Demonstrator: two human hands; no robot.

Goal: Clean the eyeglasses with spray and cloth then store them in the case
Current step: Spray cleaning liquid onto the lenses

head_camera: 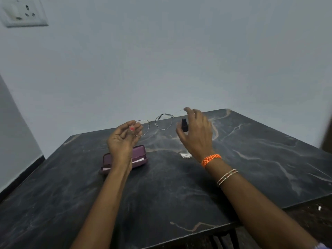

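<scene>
Thin metal-framed eyeglasses (162, 122) are held up above the dark table, with my left hand (124, 139) pinching the left lens rim. My right hand (196, 133) is spread open around a small clear spray bottle with a dark cap (184, 125). The fingers curve over the cap, and I cannot tell whether they touch it. The bottle's clear base (186, 155) rests on the table below my right wrist. A purple eyeglass case (139, 155) lies open under my left wrist, with a pale cloth (138, 160) showing inside it.
The dark marble-patterned table (161, 194) fills the lower view; its far edge meets a pale wall. A wall socket (23, 12) sits at the upper left. The table's right edge drops to a darker surface (312, 212).
</scene>
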